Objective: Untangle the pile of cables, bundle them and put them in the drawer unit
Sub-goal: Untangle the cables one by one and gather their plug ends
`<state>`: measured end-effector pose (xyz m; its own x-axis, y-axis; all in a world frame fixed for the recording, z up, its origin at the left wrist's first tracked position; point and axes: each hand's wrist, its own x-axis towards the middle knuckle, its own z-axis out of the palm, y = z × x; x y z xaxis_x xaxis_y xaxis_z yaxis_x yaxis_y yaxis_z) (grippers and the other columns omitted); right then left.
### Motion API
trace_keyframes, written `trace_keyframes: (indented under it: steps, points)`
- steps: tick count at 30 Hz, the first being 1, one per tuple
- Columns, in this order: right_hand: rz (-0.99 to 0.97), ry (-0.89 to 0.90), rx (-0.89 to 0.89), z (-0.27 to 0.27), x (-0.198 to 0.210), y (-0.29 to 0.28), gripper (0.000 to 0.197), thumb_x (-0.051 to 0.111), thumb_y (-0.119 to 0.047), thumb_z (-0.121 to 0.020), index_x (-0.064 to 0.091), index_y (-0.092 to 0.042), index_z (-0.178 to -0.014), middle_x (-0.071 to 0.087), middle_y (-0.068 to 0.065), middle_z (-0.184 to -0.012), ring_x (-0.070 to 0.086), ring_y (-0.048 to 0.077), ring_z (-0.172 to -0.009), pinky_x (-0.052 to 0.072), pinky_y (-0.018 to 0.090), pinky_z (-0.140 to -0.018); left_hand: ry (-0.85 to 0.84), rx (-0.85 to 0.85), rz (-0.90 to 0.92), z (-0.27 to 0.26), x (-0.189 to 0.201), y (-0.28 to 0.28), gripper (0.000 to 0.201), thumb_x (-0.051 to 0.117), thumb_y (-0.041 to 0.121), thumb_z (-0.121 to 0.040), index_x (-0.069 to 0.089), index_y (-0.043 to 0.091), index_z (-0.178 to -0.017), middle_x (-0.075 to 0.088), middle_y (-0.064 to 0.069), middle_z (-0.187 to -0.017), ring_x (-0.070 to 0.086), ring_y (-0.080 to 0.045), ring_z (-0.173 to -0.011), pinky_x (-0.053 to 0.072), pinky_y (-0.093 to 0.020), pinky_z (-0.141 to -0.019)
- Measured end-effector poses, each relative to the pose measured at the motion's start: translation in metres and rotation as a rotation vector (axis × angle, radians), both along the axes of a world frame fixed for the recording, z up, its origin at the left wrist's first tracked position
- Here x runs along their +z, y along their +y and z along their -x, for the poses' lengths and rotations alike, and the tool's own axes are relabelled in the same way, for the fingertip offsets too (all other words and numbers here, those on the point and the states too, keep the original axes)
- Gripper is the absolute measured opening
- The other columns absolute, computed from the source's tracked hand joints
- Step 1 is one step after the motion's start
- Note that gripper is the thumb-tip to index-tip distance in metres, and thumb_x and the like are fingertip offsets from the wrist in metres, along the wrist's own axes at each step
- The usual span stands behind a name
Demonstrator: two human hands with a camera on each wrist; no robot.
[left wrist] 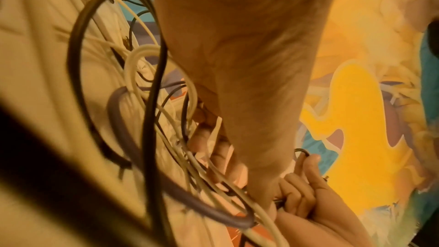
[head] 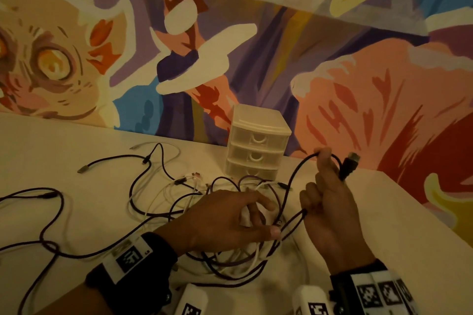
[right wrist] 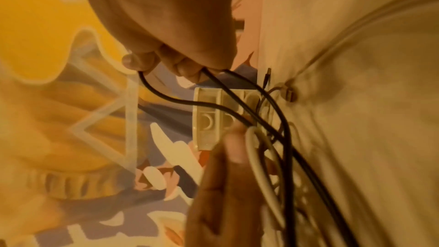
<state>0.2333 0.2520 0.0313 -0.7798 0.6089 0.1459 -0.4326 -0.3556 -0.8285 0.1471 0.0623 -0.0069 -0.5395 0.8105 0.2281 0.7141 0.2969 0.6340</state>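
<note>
A tangle of dark and white cables (head: 230,258) lies on the white table (head: 384,225). My right hand (head: 325,166) is raised right of the pile and grips loops of a black cable (head: 297,174); its plug (head: 349,163) sticks up beside the fingers. The same grip shows in the right wrist view, where my right hand (right wrist: 171,63) holds black strands. My left hand (head: 266,220) reaches over the pile with fingers curled among white cable (left wrist: 190,85), and its thumb tip touches the black cable. The small translucent drawer unit (head: 257,146) stands behind the pile, all drawers closed.
More dark cable (head: 51,212) trails across the left half of the table, with loose plugs (head: 83,169) near the back. A painted mural wall (head: 256,33) rises right behind the table. The table's right edge (head: 435,215) runs close to my right hand.
</note>
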Motion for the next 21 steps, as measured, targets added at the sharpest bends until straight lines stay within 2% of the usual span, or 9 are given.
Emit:
trace_keyframes:
  steps: [2, 5, 9, 11, 12, 15, 17, 18, 21]
  points:
    - [0.049, 0.075, 0.024, -0.003, 0.004, 0.006, 0.018, 0.071, -0.042, -0.097, 0.061, -0.030, -0.088, 0.010, -0.005, -0.062, 0.007, 0.012, -0.050, 0.017, 0.025, -0.044, 0.053, 0.050, 0.036, 0.000, -0.002, 0.001, 0.051, 0.064, 0.083, -0.083, 0.067, 0.052, -0.122, 0.072, 0.021, -0.097, 0.066, 0.005, -0.087, 0.056, -0.022, -0.082]
    - [0.116, 0.127, 0.041, -0.007, 0.011, 0.012, 0.019, 0.070, -0.045, -0.097, 0.063, -0.032, -0.086, 0.011, -0.004, -0.062, 0.006, 0.014, -0.051, 0.015, 0.025, -0.046, 0.067, 0.121, -0.001, 0.003, -0.003, 0.001, 0.041, 0.065, 0.078, -0.086, 0.072, 0.049, -0.115, 0.070, 0.016, -0.084, 0.063, 0.006, -0.078, 0.053, -0.018, -0.077]
    - [0.073, -0.039, 0.023, 0.001, -0.002, 0.016, 0.024, 0.066, -0.047, -0.101, 0.070, -0.023, -0.100, 0.011, -0.005, -0.062, 0.011, 0.009, -0.046, 0.016, 0.024, -0.042, 0.103, 0.116, -0.017, 0.007, -0.005, 0.001, 0.025, 0.067, 0.061, -0.096, 0.076, 0.041, -0.107, 0.069, 0.015, -0.087, 0.064, 0.001, -0.080, 0.052, -0.022, -0.075]
    - [-0.027, -0.227, 0.040, 0.006, -0.009, 0.011, 0.029, 0.067, -0.038, -0.103, 0.071, -0.009, -0.105, 0.016, -0.006, -0.061, 0.017, 0.008, -0.044, 0.019, 0.024, -0.040, 0.057, 0.178, -0.142, 0.011, -0.004, 0.002, 0.020, 0.068, 0.057, -0.097, 0.077, 0.041, -0.103, 0.071, 0.017, -0.088, 0.063, 0.003, -0.078, 0.050, -0.025, -0.074]
    - [-0.116, -0.316, 0.077, 0.007, -0.011, 0.004, 0.025, 0.071, -0.034, -0.101, 0.072, -0.009, -0.098, 0.019, -0.005, -0.060, 0.019, 0.009, -0.044, 0.019, 0.025, -0.040, 0.042, 0.210, -0.203, 0.013, -0.003, 0.002, 0.019, 0.068, 0.057, -0.097, 0.078, 0.041, -0.102, 0.071, 0.018, -0.087, 0.061, 0.004, -0.074, 0.047, -0.023, -0.071]
    - [-0.388, -0.443, 0.154, 0.006, -0.015, -0.018, 0.027, 0.077, -0.032, -0.097, 0.077, -0.023, -0.071, 0.039, -0.002, -0.050, 0.032, 0.010, -0.041, 0.028, 0.023, -0.040, 0.051, 0.234, -0.273, 0.015, -0.002, 0.000, 0.019, 0.068, 0.056, -0.098, 0.080, 0.042, -0.100, 0.070, 0.018, -0.086, 0.058, 0.005, -0.068, 0.038, -0.018, -0.066]
    - [-0.519, -0.406, 0.024, 0.006, -0.016, -0.024, 0.013, 0.080, -0.035, -0.094, 0.082, -0.026, -0.085, 0.067, 0.001, -0.059, 0.055, 0.008, -0.047, 0.042, 0.020, -0.046, 0.069, 0.245, -0.278, 0.013, -0.002, -0.001, 0.017, 0.069, 0.056, -0.097, 0.079, 0.042, -0.098, 0.071, 0.019, -0.088, 0.059, 0.006, -0.071, 0.039, -0.017, -0.067]
    - [-0.541, -0.372, -0.027, 0.006, -0.016, -0.024, 0.008, 0.081, -0.034, -0.093, 0.082, -0.027, -0.094, 0.072, -0.003, -0.066, 0.060, 0.004, -0.051, 0.045, 0.019, -0.049, 0.071, 0.258, -0.289, 0.013, -0.002, 0.000, 0.016, 0.069, 0.055, -0.097, 0.079, 0.042, -0.098, 0.071, 0.019, -0.088, 0.058, 0.007, -0.071, 0.038, -0.016, -0.067]
    - [-0.617, -0.337, 0.054, 0.003, -0.014, -0.018, 0.008, 0.078, -0.030, -0.097, 0.081, -0.028, -0.104, 0.066, -0.015, -0.059, 0.056, -0.002, -0.047, 0.041, 0.012, -0.047, 0.078, 0.274, -0.324, 0.014, -0.001, 0.000, 0.021, 0.067, 0.056, -0.097, 0.079, 0.040, -0.101, 0.072, 0.018, -0.090, 0.060, 0.006, -0.072, 0.038, -0.012, -0.066]
